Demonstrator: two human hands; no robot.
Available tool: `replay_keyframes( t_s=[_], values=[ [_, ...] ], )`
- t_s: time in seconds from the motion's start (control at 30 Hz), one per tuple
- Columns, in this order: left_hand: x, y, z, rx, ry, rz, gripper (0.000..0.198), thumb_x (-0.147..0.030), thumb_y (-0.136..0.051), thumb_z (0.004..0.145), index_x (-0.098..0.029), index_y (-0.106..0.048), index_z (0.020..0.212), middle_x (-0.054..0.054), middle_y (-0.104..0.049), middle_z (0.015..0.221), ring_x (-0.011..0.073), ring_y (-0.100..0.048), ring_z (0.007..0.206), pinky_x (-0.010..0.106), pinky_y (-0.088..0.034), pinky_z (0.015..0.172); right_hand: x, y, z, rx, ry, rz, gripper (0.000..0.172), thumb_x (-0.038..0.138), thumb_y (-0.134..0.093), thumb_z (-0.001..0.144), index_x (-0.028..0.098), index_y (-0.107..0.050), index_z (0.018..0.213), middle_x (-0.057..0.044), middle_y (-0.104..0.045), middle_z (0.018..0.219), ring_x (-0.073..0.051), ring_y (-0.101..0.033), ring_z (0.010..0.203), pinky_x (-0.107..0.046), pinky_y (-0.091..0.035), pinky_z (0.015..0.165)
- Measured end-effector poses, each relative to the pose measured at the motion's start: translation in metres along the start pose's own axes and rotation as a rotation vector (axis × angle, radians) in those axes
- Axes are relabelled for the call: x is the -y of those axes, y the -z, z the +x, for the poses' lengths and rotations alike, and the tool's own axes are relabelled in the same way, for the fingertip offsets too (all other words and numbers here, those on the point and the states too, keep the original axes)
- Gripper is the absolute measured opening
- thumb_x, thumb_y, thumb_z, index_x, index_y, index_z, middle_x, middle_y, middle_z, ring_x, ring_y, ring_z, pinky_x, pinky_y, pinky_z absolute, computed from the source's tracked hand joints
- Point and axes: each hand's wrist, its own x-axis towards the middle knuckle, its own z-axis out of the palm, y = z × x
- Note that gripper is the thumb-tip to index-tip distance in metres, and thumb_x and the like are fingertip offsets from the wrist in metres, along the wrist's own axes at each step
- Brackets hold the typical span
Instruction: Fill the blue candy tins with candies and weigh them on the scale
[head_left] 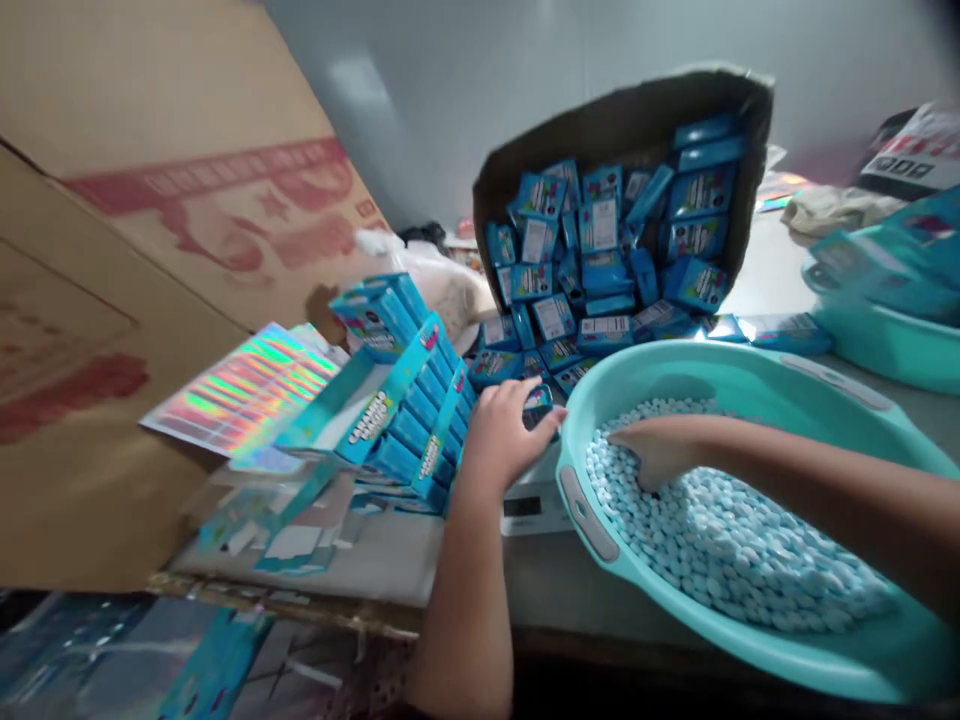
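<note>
Clasping blue box [541,403], left hand [501,432], right hand [654,452] buried in tablets [720,540] (grip unclear)

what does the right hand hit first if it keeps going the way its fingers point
The right hand would plough through pale blue tablets, then likely meet the teal basin wall.

Wall [525,60]: plain grey, seen behind the table [547,585].
Light: a soft bright patch [352,80] is thrown on the wall above the table's far left.
Cardboard sheet [150,200]: brown, red-printed, leaned at the table's left.
Below the table's front edge: only blur is seen.
</note>
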Motion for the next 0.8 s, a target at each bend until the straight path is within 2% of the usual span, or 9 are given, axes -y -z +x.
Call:
replay_keyframes(
  t_s=[0.07, 0.13, 0.23, 0.3, 0.37, 0.43, 0.47, 0.6, 0.8],
  values=[
    [-0.006, -0.01, 0.002, -0.082, 0.084, 0.051, 0.054, -0.064, -0.068, 0.082, -0.02, -0.07, 0.112, 0.012, -0.071, 0.11, 0.0335, -0.061, 0.108, 0.048, -0.05, 0.096, 0.002, 0.002, 0.0, 0.033, 0.002, 0.0, 0.078, 0.027, -0.071, 0.055, 0.025, -0.062, 0.133, -0.014, -0.07, 0.125, -0.037, -0.067, 0.113, -0.044, -0.055, 0.097],
    [-0.011, -0.016, 0.007, -0.164, 0.117, 0.055, 0.039, -0.058, -0.07, 0.082, -0.02, -0.07, 0.093, 0.012, -0.072, 0.097, 0.0308, -0.063, 0.098, 0.046, -0.051, 0.091, 0.004, 0.003, 0.001, 0.053, -0.003, -0.007, 0.085, 0.027, -0.074, 0.051, 0.029, -0.06, 0.135, -0.012, -0.069, 0.128, -0.037, -0.064, 0.121, -0.044, -0.052, 0.102],
    [-0.024, -0.002, 0.011, -0.241, 0.062, 0.056, 0.021, -0.043, -0.072, 0.082, -0.022, -0.066, 0.082, 0.009, -0.072, 0.089, 0.027, -0.065, 0.091, 0.043, -0.052, 0.089, 0.004, 0.004, 0.003, 0.085, -0.018, -0.015, 0.093, 0.027, -0.076, 0.046, 0.041, -0.058, 0.135, -0.006, -0.072, 0.123, -0.036, -0.066, 0.119, -0.044, -0.054, 0.099],
    [-0.035, 0.027, 0.007, -0.348, 0.009, 0.069, 0.02, -0.043, -0.071, 0.082, -0.024, -0.065, 0.085, 0.007, -0.072, 0.091, 0.0262, -0.065, 0.092, 0.043, -0.051, 0.092, 0.003, 0.004, 0.003, 0.095, -0.028, -0.021, 0.09, 0.029, -0.075, 0.048, 0.052, -0.057, 0.133, -0.003, -0.072, 0.121, -0.035, -0.068, 0.116, -0.043, -0.055, 0.095],
    [-0.045, 0.069, 0.0, -0.58, -0.028, 0.119, 0.026, -0.048, -0.071, 0.083, -0.026, -0.065, 0.096, 0.006, -0.072, 0.095, 0.0263, -0.066, 0.093, 0.043, -0.052, 0.092, 0.003, 0.004, 0.0, 0.065, -0.016, -0.025, 0.087, 0.03, -0.073, 0.052, 0.06, -0.056, 0.132, -0.001, -0.071, 0.124, -0.035, -0.065, 0.121, -0.043, -0.054, 0.095],
    [-0.05, 0.114, -0.005, -0.745, 0.025, 0.197, 0.03, -0.051, -0.069, 0.085, -0.028, -0.065, 0.103, 0.005, -0.071, 0.1, 0.0263, -0.067, 0.097, 0.042, -0.053, 0.094, 0.003, 0.005, -0.003, 0.037, 0.003, -0.027, 0.087, 0.032, -0.072, 0.054, 0.063, -0.054, 0.133, -0.001, -0.069, 0.127, -0.035, -0.062, 0.126, -0.043, -0.054, 0.095],
    [-0.05, 0.136, -0.005, -0.764, 0.058, 0.246, 0.03, -0.054, -0.068, 0.085, -0.027, -0.065, 0.1, 0.005, -0.071, 0.101, 0.0267, -0.067, 0.098, 0.042, -0.052, 0.095, 0.003, 0.005, -0.005, 0.037, 0.01, -0.026, 0.089, 0.033, -0.072, 0.054, 0.062, -0.053, 0.135, -0.002, -0.069, 0.126, -0.036, -0.062, 0.126, -0.044, -0.055, 0.094],
    [-0.033, 0.199, 0.01, -0.633, 0.182, 0.434, 0.045, -0.068, -0.067, 0.08, -0.025, -0.068, 0.095, 0.009, -0.071, 0.1, 0.0316, -0.067, 0.097, 0.043, -0.051, 0.088, 0.0, 0.004, -0.003, 0.064, 0.019, -0.028, 0.097, 0.037, -0.073, 0.051, 0.057, -0.048, 0.143, -0.004, -0.067, 0.132, -0.036, -0.062, 0.126, -0.042, -0.053, 0.098],
    [0.004, 0.23, 0.035, -0.186, 0.498, 0.441, 0.057, -0.072, -0.061, 0.077, -0.022, -0.07, 0.101, 0.013, -0.075, 0.093, 0.0326, -0.068, 0.083, 0.035, -0.045, 0.064, -0.006, 0.001, 0.01, 0.103, 0.0, -0.025, 0.107, 0.031, -0.073, 0.044, 0.058, -0.045, 0.143, -0.001, -0.066, 0.136, -0.035, -0.06, 0.129, -0.041, -0.048, 0.101]
  ],
)
